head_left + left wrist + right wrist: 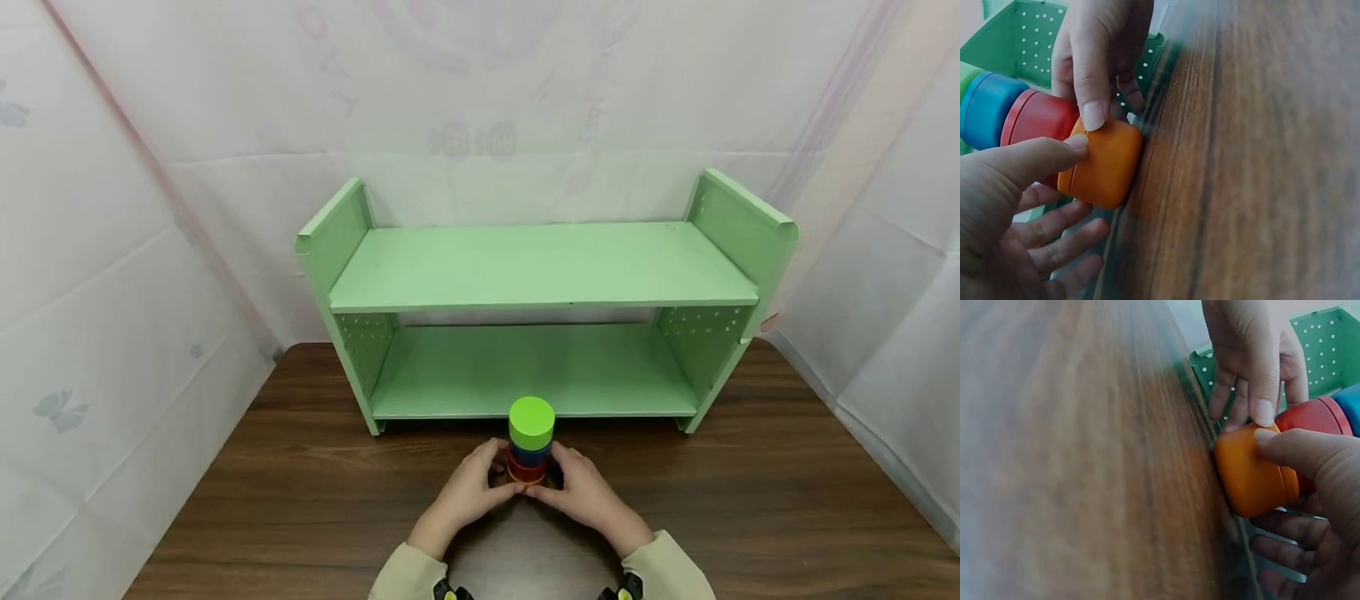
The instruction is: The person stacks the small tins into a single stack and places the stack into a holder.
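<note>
A stack of small round lidded jars stands on the table in front of the shelf. From the bottom up they are an orange jar [1111, 164], a red jar [1041, 119], a blue jar [992, 109] and a lime-green jar [532, 423]. My left hand [470, 489] holds the orange jar from the left, thumb on its front near the lid seam, fingers reaching round behind. From the right, my right hand [588, 493] holds the same jar in a mirrored way. Both thumb tips nearly meet on the orange front.
Right behind the stack stands a light green two-tier shelf [543, 265] with perforated side panels. The dark wooden table [300, 500] spreads to both sides. White printed sheeting [525, 108] hangs behind and at the sides.
</note>
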`<state>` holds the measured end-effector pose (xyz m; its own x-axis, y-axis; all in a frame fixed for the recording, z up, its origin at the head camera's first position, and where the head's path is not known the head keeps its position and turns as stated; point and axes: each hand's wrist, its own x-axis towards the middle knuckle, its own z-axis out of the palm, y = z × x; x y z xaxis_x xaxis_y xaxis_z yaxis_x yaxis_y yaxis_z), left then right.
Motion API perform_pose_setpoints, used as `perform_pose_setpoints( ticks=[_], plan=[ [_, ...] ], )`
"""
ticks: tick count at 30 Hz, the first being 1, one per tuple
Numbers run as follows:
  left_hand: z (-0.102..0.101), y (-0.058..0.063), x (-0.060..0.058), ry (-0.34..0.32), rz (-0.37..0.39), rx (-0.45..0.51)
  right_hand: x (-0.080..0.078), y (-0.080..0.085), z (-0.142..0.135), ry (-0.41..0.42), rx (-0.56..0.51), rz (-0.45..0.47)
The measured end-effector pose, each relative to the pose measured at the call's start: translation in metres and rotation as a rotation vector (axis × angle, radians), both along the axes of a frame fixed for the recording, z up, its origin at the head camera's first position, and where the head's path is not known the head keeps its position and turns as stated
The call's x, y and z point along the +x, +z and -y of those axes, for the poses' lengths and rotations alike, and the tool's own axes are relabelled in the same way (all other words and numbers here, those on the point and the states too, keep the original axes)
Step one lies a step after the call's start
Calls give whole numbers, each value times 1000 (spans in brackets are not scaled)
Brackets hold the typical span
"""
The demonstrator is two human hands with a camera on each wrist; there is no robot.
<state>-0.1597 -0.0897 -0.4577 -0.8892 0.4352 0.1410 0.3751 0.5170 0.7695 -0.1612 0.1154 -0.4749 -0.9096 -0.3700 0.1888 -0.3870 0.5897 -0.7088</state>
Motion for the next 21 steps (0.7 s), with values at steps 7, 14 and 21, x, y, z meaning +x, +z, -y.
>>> perform_pose_setpoints(
  ticks=[7,14,21],
  plan=[
    [0,2,-2,17,-37,-106,0,6,2,-23,66,-16],
    [0,4,-5,-2,-104,-218,-1,7,2,-14,92,-26],
    [0,6,-7,-36,-163,-300,-4,12,3,0,157,-75]
  ],
)
